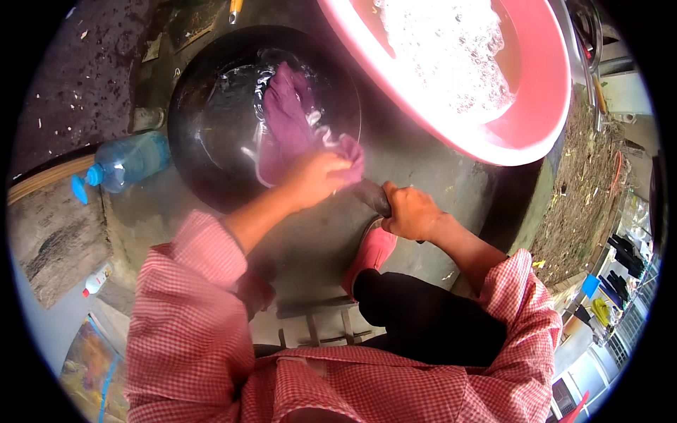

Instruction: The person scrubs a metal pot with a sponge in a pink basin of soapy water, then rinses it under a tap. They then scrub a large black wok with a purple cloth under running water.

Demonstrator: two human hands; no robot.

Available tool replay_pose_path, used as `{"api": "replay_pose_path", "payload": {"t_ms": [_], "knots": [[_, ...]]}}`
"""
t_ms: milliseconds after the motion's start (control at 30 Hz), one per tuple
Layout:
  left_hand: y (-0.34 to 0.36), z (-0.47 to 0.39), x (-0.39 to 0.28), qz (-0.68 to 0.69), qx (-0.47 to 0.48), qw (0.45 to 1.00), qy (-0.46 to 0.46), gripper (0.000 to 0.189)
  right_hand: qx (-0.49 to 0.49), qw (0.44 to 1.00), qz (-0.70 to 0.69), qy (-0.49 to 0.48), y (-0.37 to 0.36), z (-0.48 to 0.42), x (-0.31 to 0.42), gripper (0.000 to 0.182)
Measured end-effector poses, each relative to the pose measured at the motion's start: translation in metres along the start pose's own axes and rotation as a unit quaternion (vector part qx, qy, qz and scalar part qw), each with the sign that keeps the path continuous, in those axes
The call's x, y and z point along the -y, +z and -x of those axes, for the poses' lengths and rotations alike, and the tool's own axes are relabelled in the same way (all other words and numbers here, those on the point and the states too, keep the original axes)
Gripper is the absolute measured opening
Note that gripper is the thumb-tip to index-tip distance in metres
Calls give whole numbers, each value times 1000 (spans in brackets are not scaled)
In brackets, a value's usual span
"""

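A large black wok (193, 174) with water in it stands on the concrete floor before me. Wet purple cloth (288, 106) with whitish edging lies partly in the water and reaches over the near rim. My left hand (314, 180) grips a bunched end of this cloth at the wok's near right side, and looks slightly blurred. Closed around the wok's dark, thick handle (373, 195) is my right hand (412, 211), just above my pink shoe (376, 248). The fingertips of both hands are partly hidden.
A pink basin (476, 140) of foamy water (444, 47) stands at the upper right. Left of the wok lies a blue pump bottle (132, 161); a white bottle (98, 278) with a red cap is lower left. A yellow-handled tool (235, 8) lies beyond the wok.
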State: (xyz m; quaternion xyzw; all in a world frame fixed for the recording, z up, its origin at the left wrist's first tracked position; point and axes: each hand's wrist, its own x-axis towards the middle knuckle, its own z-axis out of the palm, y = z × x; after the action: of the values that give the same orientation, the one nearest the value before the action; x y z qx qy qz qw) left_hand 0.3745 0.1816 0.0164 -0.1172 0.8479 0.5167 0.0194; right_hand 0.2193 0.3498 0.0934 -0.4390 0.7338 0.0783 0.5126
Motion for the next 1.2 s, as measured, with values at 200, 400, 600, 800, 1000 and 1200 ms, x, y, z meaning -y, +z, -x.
{"api": "replay_pose_path", "payload": {"t_ms": [200, 400, 600, 800, 1000, 1200], "knots": [[6, -1, -26, 144, 38, 963, -224, 28, 29, 999, 2, 18, -6, 6, 10, 44], [10, 23, 0, -22, -38, 999, 12, 23, -3, 999, -17, 37, 4, 4, 2, 44], [24, -6, -8, 11, -62, 987, -149, 21, -6, 999, 14, 33, -5, 1, 5, 43], [0, 29, 6, -82, 89, 992, 31, 23, 6, 999, -13, 32, 8, 2, 0, 43], [22, -12, -1, 66, -41, 984, -158, 19, -2, 999, 12, 31, 0, 0, 7, 42], [-10, 24, 13, -119, 111, 987, -9, 19, 9, 999, -15, 44, 5, 3, 3, 42]]}}
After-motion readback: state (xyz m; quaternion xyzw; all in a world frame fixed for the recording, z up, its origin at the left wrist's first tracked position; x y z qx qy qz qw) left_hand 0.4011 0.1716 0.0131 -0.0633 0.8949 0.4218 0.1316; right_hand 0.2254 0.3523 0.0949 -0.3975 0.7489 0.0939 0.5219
